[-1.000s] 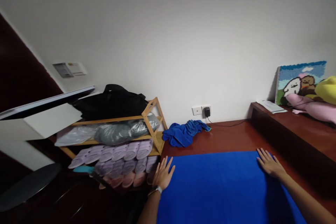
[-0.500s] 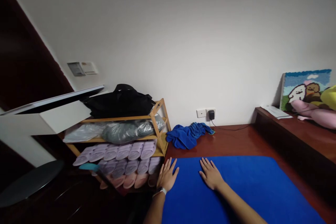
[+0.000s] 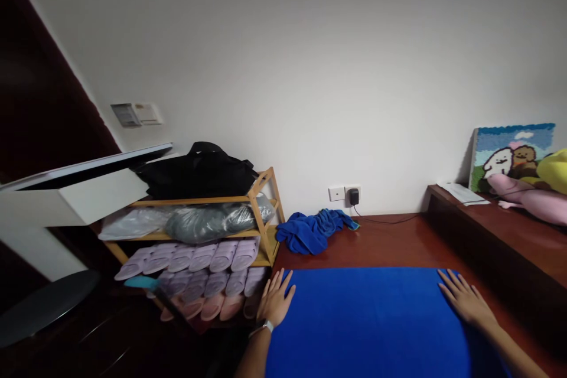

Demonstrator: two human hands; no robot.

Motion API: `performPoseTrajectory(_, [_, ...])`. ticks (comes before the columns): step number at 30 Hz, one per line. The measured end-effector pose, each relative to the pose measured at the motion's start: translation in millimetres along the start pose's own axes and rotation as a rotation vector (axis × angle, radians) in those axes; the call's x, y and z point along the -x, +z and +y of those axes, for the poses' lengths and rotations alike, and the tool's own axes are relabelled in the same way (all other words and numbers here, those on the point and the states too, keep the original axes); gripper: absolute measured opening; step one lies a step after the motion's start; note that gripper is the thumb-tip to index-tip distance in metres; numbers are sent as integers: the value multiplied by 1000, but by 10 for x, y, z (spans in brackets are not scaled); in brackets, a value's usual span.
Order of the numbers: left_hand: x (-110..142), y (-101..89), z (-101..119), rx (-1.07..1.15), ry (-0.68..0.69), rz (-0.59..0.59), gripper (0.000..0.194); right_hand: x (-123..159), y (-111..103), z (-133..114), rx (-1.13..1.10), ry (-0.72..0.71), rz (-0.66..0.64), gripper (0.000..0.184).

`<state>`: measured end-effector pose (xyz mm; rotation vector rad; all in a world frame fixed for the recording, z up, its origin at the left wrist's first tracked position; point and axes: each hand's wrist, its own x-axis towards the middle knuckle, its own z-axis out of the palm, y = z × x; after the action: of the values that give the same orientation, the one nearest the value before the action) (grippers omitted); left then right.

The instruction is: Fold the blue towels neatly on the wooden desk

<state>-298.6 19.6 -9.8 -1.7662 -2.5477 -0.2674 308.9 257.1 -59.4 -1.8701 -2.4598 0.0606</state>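
I am looking down at a bright blue cloth (image 3: 367, 325) spread flat on a red-brown wooden surface (image 3: 398, 242) directly in front of me, at 12 o'clock and close in. Its near part runs out of view at the bottom.

My left hand (image 3: 274, 301) lies palm down on the cloth's far left corner, at about 10 o'clock, with the fingers partly over the edge. My right hand (image 3: 465, 301) lies palm down on the far right corner, at about 2 o'clock. My grip is wide on both sides: the fingers are spread and flat, pressing and closed around nothing.

I judge this to be the step of spreading and smoothing the cloth, with both far corners pinned and the top edge lying straight between my hands. The surface between them looks even, with no fold that I can see. A next move would call for light, level pressure from both palms so the cloth does not bunch or skew, and for care at the left corner, which lies right at the edge of the wooden surface.

Beyond the cloth, at 11 o'clock, a crumpled blue towel (image 3: 312, 229) lies near the wall. At 9 o'clock, a wooden shoe rack (image 3: 261, 212) holds rows of pale slippers (image 3: 204, 257).
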Motion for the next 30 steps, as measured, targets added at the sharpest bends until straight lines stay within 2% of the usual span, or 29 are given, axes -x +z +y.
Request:
performPoseTrajectory(3, [-10,-17,6,-6,-6,-14,59,12,62,159,-7,32,20,71])
performPoseTrajectory(9, [-21,-20,15,-6,-12,4,58,30,-15,21,-39,58,31,73])
performPoseTrajectory(20, [-26,-42,3,-17,-27,-18,59,-39,17,-7,-22,91,-20,76])
performPoseTrajectory(30, [-52,-19,-36,-21,-25,-18,63,-45,69,15,-38,67,35,78])
